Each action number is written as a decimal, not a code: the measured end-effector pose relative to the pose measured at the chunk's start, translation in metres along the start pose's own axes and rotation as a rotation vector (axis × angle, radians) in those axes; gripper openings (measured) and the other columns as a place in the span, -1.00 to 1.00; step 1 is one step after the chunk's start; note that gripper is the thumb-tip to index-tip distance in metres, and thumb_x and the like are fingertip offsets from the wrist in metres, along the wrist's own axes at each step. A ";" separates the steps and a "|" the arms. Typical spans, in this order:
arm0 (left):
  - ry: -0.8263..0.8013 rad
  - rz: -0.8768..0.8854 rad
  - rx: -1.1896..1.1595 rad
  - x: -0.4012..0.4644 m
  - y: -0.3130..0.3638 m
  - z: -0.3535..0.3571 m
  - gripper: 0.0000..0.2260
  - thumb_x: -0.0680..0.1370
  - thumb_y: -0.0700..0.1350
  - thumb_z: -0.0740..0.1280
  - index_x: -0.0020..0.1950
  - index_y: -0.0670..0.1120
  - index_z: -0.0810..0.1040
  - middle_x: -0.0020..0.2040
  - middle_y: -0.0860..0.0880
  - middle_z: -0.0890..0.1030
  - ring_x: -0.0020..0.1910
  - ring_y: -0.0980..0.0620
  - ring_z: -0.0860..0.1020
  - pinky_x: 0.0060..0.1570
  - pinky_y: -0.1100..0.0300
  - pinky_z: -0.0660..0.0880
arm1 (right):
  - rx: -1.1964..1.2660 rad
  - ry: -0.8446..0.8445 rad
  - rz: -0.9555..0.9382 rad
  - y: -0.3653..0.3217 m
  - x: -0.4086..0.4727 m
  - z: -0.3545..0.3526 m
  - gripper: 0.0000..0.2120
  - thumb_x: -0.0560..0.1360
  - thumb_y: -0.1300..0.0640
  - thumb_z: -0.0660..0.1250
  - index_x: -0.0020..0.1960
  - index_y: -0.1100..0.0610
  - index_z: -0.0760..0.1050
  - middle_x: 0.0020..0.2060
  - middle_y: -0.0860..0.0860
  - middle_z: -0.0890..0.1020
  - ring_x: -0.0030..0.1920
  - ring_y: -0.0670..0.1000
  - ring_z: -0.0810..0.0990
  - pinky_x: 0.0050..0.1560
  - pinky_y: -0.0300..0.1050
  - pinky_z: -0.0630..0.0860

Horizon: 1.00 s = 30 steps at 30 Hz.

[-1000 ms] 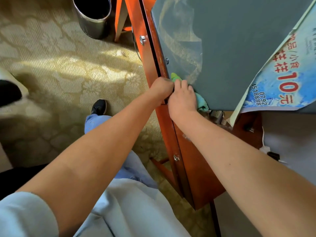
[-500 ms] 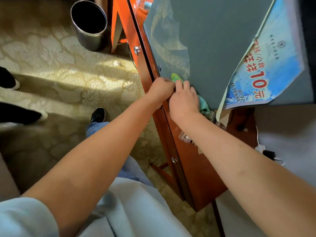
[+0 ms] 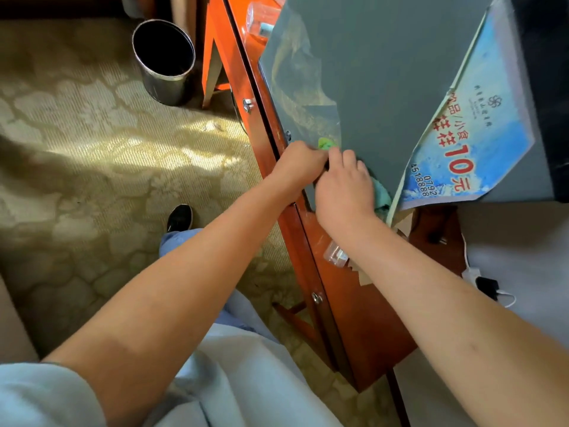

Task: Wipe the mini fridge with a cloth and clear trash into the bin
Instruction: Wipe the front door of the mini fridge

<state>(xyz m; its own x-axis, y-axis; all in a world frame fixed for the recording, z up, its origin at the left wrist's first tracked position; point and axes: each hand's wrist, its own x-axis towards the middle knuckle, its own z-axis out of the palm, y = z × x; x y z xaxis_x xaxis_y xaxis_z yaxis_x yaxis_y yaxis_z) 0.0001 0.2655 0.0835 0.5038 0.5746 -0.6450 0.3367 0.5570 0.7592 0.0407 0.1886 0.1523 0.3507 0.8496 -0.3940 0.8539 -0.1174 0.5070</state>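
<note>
The grey mini fridge [image 3: 385, 75] stands on a red-brown wooden desk [image 3: 354, 318]. My right hand [image 3: 343, 192] presses a green cloth [image 3: 381, 192] against the fridge's near lower corner; a bright tip of the cloth shows above the fingers. My left hand [image 3: 297, 169] is curled at that same corner beside the right hand; what it holds is hidden. A clear plastic piece [image 3: 335, 255] and torn paper scraps [image 3: 365, 274] lie on the desk under my right forearm. The steel bin [image 3: 164, 63] stands on the carpet at the upper left.
A blue and white poster [image 3: 474, 140] hangs half peeled from the fridge side. A white cable and black plug [image 3: 486, 286] lie at the right. My leg and black shoe [image 3: 180, 217] are on the patterned carpet. Metal knobs stud the desk's edge.
The view has tilted up, showing more of the bin and fridge. Both hands stay together at the fridge's lower corner with the cloth.
</note>
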 end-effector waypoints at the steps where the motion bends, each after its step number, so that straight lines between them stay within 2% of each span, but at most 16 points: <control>1: 0.008 -0.010 -0.001 0.005 -0.005 -0.002 -0.71 0.52 -0.12 0.33 -0.40 -0.08 0.41 -0.44 -0.01 0.41 -0.35 -0.01 0.38 -0.31 0.10 0.28 | 0.006 -0.019 -0.011 -0.006 0.006 0.004 -0.62 0.54 0.22 0.27 0.34 0.24 0.52 0.37 0.12 0.31 0.30 0.15 0.31 0.33 0.00 0.32; 3: -0.004 -0.049 0.045 0.013 -0.022 -0.003 -0.76 0.54 -0.14 0.30 -0.33 -0.12 0.49 -0.37 -0.06 0.50 -0.31 -0.02 0.45 -0.29 0.06 0.37 | 0.016 -0.087 -0.038 -0.017 0.012 0.017 -0.59 0.57 0.22 0.22 0.40 0.24 0.47 0.37 0.11 0.31 0.31 0.14 0.31 0.36 0.00 0.31; 5: -0.054 -0.116 0.052 0.015 -0.039 0.001 -0.81 0.56 -0.15 0.28 -0.17 -0.23 0.58 -0.22 -0.19 0.60 -0.23 -0.05 0.53 -0.22 0.03 0.48 | 0.022 -0.162 -0.064 -0.023 0.010 0.025 -0.59 0.59 0.21 0.17 0.42 0.22 0.45 0.36 0.11 0.34 0.32 0.13 0.31 0.37 0.01 0.31; 7: -0.111 -0.145 0.036 0.010 -0.043 0.004 -0.76 0.53 -0.14 0.27 -0.12 -0.31 0.59 -0.22 -0.22 0.57 -0.24 -0.06 0.49 -0.25 0.04 0.41 | 0.005 -0.195 -0.082 -0.019 0.005 0.023 -0.60 0.60 0.20 0.17 0.41 0.19 0.46 0.36 0.10 0.35 0.32 0.13 0.31 0.36 0.00 0.30; 8: -0.125 -0.132 0.023 0.005 -0.038 0.005 -0.79 0.52 -0.14 0.28 -0.14 -0.28 0.57 -0.25 -0.19 0.52 -0.26 -0.05 0.46 -0.26 0.05 0.36 | 0.000 -0.197 -0.082 -0.015 0.002 0.017 -0.61 0.60 0.18 0.18 0.40 0.18 0.48 0.35 0.10 0.35 0.32 0.13 0.31 0.36 0.00 0.30; 10: -0.132 -0.093 0.013 -0.006 -0.017 0.002 -0.85 0.51 -0.14 0.30 -0.20 -0.19 0.55 -0.29 -0.15 0.47 -0.30 -0.02 0.41 -0.27 0.07 0.31 | 0.002 -0.166 -0.062 -0.003 -0.005 -0.002 -0.64 0.58 0.16 0.23 0.35 0.15 0.53 0.34 0.10 0.36 0.30 0.14 0.31 0.33 0.00 0.31; 14: -0.113 0.022 0.048 -0.015 0.038 -0.014 -0.82 0.50 -0.08 0.31 -0.24 -0.15 0.54 -0.33 -0.09 0.49 -0.34 0.01 0.41 -0.30 0.10 0.30 | 0.027 -0.011 0.002 0.019 -0.004 -0.048 -0.67 0.56 0.18 0.25 0.29 0.19 0.56 0.33 0.13 0.38 0.28 0.16 0.34 0.29 0.03 0.33; 17: -0.083 0.062 0.079 -0.008 0.055 -0.025 -0.72 0.53 -0.07 0.30 -0.17 -0.28 0.61 -0.32 -0.13 0.60 -0.33 0.01 0.47 -0.30 0.12 0.36 | 0.066 0.030 0.023 0.020 0.009 -0.061 -0.68 0.54 0.20 0.26 0.26 0.21 0.58 0.33 0.14 0.38 0.27 0.17 0.35 0.29 0.04 0.34; 20: -0.094 0.000 0.110 -0.001 0.036 -0.023 -0.70 0.54 -0.04 0.31 -0.13 -0.28 0.64 -0.30 -0.14 0.64 -0.33 -0.04 0.50 -0.29 0.11 0.40 | 0.072 -0.110 -0.009 0.007 0.014 -0.050 -0.66 0.53 0.21 0.26 0.27 0.20 0.58 0.35 0.12 0.35 0.29 0.16 0.33 0.33 0.02 0.32; 24: -0.210 -0.160 0.129 -0.006 0.013 -0.016 -0.76 0.55 -0.12 0.32 -0.29 -0.17 0.48 -0.38 -0.07 0.48 -0.34 -0.04 0.41 -0.28 0.11 0.31 | 0.102 -0.317 -0.003 -0.003 0.011 -0.037 -0.66 0.53 0.17 0.30 0.29 0.16 0.58 0.32 0.09 0.37 0.31 0.13 0.32 0.35 -0.01 0.31; 26: -0.221 -0.135 0.100 -0.010 0.022 -0.019 -0.73 0.54 -0.13 0.33 -0.34 -0.11 0.41 -0.41 -0.03 0.41 -0.37 -0.01 0.36 -0.31 0.12 0.27 | 0.093 -0.284 0.025 0.001 0.009 -0.044 -0.66 0.54 0.17 0.29 0.29 0.15 0.58 0.30 0.10 0.41 0.29 0.14 0.34 0.33 0.00 0.33; 30: -0.211 -0.036 0.031 -0.009 0.057 -0.035 -0.71 0.54 -0.12 0.33 -0.37 -0.07 0.38 -0.45 0.01 0.38 -0.46 0.06 0.33 -0.44 0.22 0.23 | 0.056 -0.063 0.056 0.012 0.013 -0.070 -0.70 0.50 0.18 0.29 0.21 0.13 0.60 0.21 0.11 0.47 0.22 0.16 0.39 0.25 0.02 0.36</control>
<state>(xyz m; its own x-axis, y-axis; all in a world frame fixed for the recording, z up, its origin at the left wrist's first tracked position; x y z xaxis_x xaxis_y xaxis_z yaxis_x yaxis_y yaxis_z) -0.0126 0.3130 0.1293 0.6452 0.4147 -0.6417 0.3801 0.5544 0.7404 0.0289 0.2340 0.2069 0.4204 0.8069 -0.4150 0.8518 -0.1934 0.4868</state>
